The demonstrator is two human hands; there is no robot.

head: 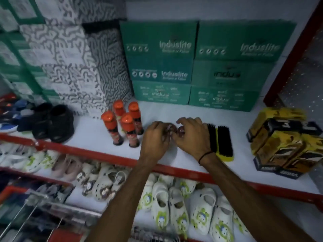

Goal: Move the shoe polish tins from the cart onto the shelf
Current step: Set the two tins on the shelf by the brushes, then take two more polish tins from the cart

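Two small round shoe polish tins point(174, 132), reddish and largely hidden, are seen between the hands on the white shelf point(174, 110), in the gap between a cluster of orange-capped bottles point(124, 124) and a black-bristled shoe brush point(221, 140). The left hand point(155, 138) is curled over one tin and the right hand point(190, 135) over the other, fingers bent down around them; whether the tins are gripped or merely being nudged into line cannot be told, since motion blur and the fingers cover the contact. The step in hand is judged to be the placing of tins on the shelf surface. The next move is judged to call for the fingers to be opened and lifted straight up, so that the tins are left flat and neither the bottles to the left nor the brush to the right is knocked, after which a return to the cart point(40, 213) would be needed. How many tins remain in the cart cannot be seen; only its wire rim shows at the lower left. Behind the hands, green shoe boxes point(197, 67) are stacked against the wall, with patterned grey-and-white boxes point(75, 70) to their left and dark shoes point(54, 123) on the same shelf. Yellow-and-black cartons point(286, 142) are stacked at the right end. The shelf is edged by a red front rail point(97, 153), and white clogs point(174, 206) are laid out on the tier below. The room is dimly lit.
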